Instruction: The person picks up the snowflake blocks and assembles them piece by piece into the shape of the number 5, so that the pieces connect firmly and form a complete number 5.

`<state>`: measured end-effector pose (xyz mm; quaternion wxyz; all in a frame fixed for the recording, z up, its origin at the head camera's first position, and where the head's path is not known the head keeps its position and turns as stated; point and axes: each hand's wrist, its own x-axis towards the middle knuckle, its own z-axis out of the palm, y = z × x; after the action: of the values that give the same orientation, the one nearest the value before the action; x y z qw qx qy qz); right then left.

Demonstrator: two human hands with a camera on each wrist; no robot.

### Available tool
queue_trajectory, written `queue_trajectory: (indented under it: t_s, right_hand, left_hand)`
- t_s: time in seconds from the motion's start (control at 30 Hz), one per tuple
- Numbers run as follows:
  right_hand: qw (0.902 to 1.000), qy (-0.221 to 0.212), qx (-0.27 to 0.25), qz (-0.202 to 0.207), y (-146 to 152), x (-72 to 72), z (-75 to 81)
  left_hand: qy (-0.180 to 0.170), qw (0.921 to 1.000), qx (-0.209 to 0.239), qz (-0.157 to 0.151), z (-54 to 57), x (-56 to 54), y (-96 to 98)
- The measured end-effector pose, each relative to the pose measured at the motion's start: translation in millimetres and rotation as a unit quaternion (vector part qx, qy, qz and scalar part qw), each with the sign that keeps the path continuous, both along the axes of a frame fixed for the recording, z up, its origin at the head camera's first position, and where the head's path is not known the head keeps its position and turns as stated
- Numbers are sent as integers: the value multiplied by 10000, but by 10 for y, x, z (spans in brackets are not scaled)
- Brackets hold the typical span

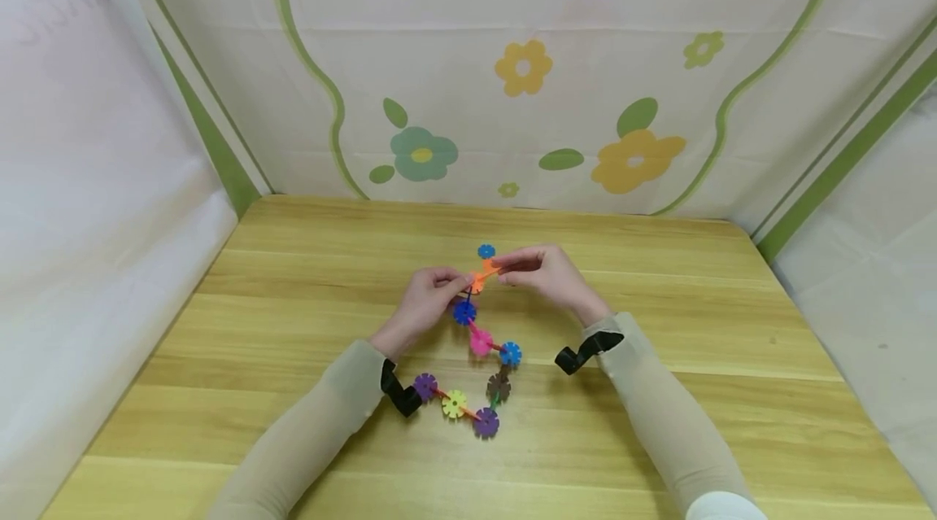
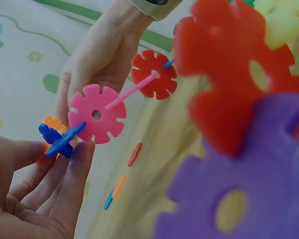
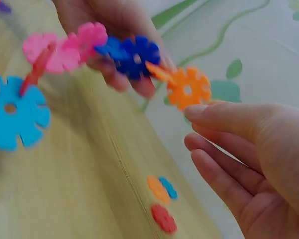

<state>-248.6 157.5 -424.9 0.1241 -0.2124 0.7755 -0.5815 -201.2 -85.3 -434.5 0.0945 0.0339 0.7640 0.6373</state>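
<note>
A chain of slotted plastic snowflake discs hangs between and below the hands; its pink disc [image 1: 481, 342], light blue disc [image 1: 510, 353] and brown disc [image 1: 499, 386] show in the head view. My left hand [image 1: 426, 300] pinches the chain by its dark blue discs [image 2: 60, 142], near the upper end. Opposite it, the right hand [image 1: 549, 272] pinches an orange disc [image 3: 189, 88] between thumb and index finger. That orange disc joins another orange disc beside the dark blue disc [image 3: 137, 58]. Fingers partly hide the joints.
Loose on the wooden table [image 1: 293, 276] beyond the hands lie a blue disc [image 1: 486, 251], an orange disc [image 3: 158, 189] and a red disc [image 3: 164, 218]. The chain's tail, with a yellow disc [image 1: 454, 404], curves toward the left forearm. A flowered curtain [image 1: 454, 80] stands behind.
</note>
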Motion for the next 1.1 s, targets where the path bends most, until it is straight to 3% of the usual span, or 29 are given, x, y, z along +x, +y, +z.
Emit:
queue_trajectory:
  t_s: [0.13, 0.33, 0.7, 1.1]
  right_hand:
    - [9986, -103, 274, -447, 116, -67, -71]
    - [9914, 331, 969, -810, 188, -161, -229]
    - [9812, 705, 1559, -894, 154, -160, -331]
    - [9714, 1002, 2006, -780, 136, -125, -329]
  left_hand:
    - [-31, 9999, 131, 82, 4, -9, 1]
    - [-116, 9989, 386, 249, 41, -16, 11]
    - [-157, 9962, 547, 660, 42, -63, 63]
    - [-191, 9925, 686, 992, 29, -137, 102]
